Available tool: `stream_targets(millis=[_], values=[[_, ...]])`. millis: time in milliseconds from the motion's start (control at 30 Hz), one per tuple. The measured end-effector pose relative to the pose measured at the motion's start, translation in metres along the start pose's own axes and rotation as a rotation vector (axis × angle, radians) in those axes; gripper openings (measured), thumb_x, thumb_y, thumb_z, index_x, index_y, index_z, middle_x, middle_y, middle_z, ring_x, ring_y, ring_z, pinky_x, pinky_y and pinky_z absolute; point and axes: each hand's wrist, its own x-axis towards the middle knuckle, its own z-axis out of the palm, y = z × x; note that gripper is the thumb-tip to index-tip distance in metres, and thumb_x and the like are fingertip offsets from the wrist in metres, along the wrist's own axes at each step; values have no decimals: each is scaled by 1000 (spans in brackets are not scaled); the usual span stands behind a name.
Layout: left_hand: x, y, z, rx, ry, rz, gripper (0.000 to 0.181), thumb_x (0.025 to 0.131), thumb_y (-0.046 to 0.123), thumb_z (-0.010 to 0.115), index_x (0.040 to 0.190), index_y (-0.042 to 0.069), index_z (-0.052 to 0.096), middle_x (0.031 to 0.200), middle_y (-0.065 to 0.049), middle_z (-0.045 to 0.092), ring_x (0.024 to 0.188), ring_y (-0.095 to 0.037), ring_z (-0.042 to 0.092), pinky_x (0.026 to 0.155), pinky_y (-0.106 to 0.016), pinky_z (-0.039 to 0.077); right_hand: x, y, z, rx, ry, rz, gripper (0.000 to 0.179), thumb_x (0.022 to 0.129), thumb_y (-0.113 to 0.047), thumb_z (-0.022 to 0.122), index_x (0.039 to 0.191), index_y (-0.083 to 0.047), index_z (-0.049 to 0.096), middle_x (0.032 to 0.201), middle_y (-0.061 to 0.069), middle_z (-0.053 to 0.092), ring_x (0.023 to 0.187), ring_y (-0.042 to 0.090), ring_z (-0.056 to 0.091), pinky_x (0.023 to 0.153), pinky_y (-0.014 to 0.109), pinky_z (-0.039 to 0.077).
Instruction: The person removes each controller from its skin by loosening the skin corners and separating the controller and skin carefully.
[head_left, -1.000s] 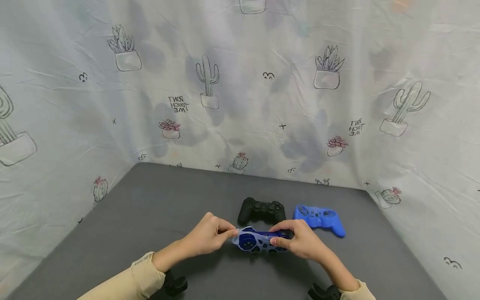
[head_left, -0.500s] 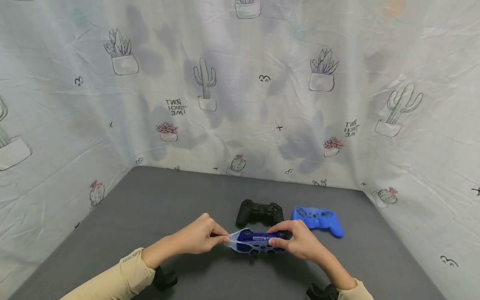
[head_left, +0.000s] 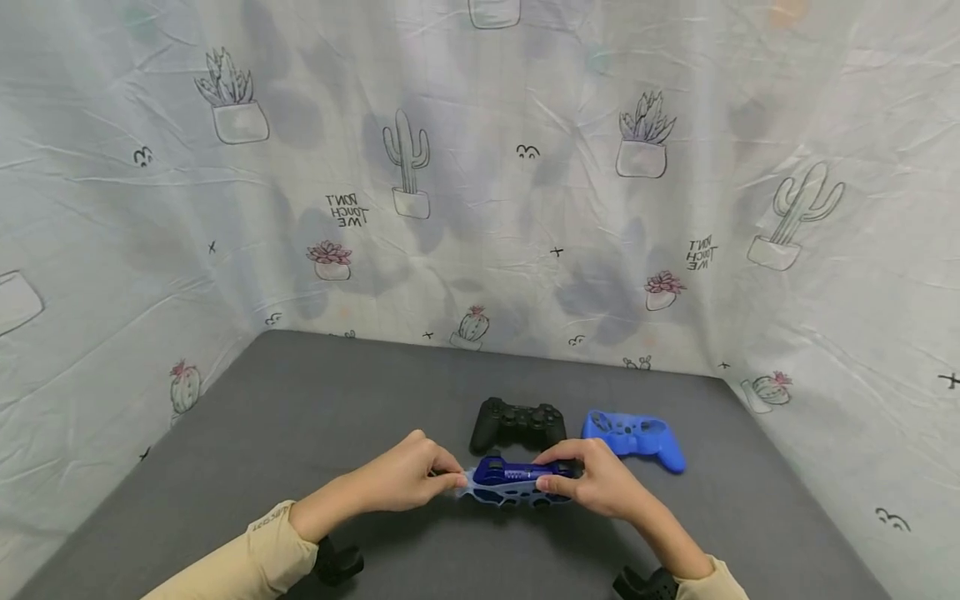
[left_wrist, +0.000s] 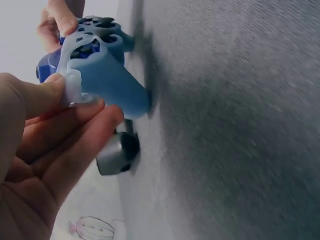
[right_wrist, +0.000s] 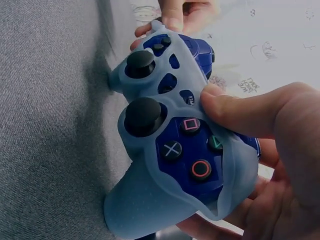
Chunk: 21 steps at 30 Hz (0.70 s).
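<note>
A dark blue game controller (head_left: pixel 517 472) stands on its grips in the middle of the table, partly inside a translucent pale blue silicone cover (right_wrist: pixel 142 192). Its shoulder-button side is bare in the head view. My left hand (head_left: pixel 401 473) pinches the cover's edge at the controller's left end between thumb and fingers. At the other end my right hand (head_left: pixel 600 483) grips controller and cover, its thumb on the front near the start button. Black thumbsticks (right_wrist: pixel 143 115) and face buttons (right_wrist: pixel 201 170) show through the cover's holes. The controller's underside is hidden.
A black game controller (head_left: pixel 517 421) lies just behind the held one. To its right is an empty bright blue silicone cover (head_left: pixel 636 437). The dark grey tabletop (head_left: pixel 360 375) meets a patterned white curtain (head_left: pixel 480 192) at the back and sides.
My left hand first drew the cover's edge out leftward, baring the controller's left end, then came slightly back right, so the edge is less stretched. My right hand stays about where it was.
</note>
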Motion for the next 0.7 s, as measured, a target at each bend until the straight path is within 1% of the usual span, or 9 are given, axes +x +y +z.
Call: stream_targets(millis=[100,167,233,333,400,467,567,700], values=[[4,4,2,36,7,-32,17,97,23,65,89,16,78,52,19,46,41,6,26,46,-14,34,0,-1,1,15,-4,23,22,89,-37,74,106,-22,75,96,-10,69,80,10,63,68,31,52],[6,6,4,67,18,-67,18,96,27,66,85,19,77,54,17,51,41,5,28,44,-16,30,0,-2,1,18,-4,36,22,88,-37,74,105,-23,75,94,-10,69,77,11,63,66,31,52],[7,9,6,97,31,-105,18,94,33,68,83,22,77,59,16,58,42,5,34,43,-17,31,1,-2,1,19,-4,42,22,88,-37,75,105,-23,75,94,-10,69,76,11,62,65,31,52],[9,13,7,118,46,-158,19,91,39,70,82,23,75,67,16,64,48,4,46,45,-19,39,1,-3,1,25,-3,47,21,88,-37,75,104,-24,75,93,-10,69,76,11,62,65,31,52],[10,16,8,130,61,-188,21,90,42,72,86,20,73,74,16,65,57,4,53,51,-20,45,1,-3,1,29,-1,50,21,88,-37,75,104,-24,75,93,-10,69,76,11,62,66,31,52],[13,18,9,136,74,-211,25,89,42,73,95,18,70,80,14,65,66,2,58,58,-20,49,1,-3,2,32,3,54,21,88,-37,75,104,-24,75,92,-10,69,76,11,62,66,31,51],[17,23,12,175,99,-241,35,88,43,74,108,15,65,89,10,64,75,-3,60,64,-22,49,1,-3,2,31,10,61,21,88,-37,75,104,-23,75,92,-10,69,75,11,62,66,31,51],[21,26,22,237,145,-272,42,86,46,75,112,15,66,94,8,60,81,-11,60,65,-25,48,0,-3,3,36,16,80,21,89,-36,75,103,-22,75,90,-10,68,72,11,61,64,31,51]])
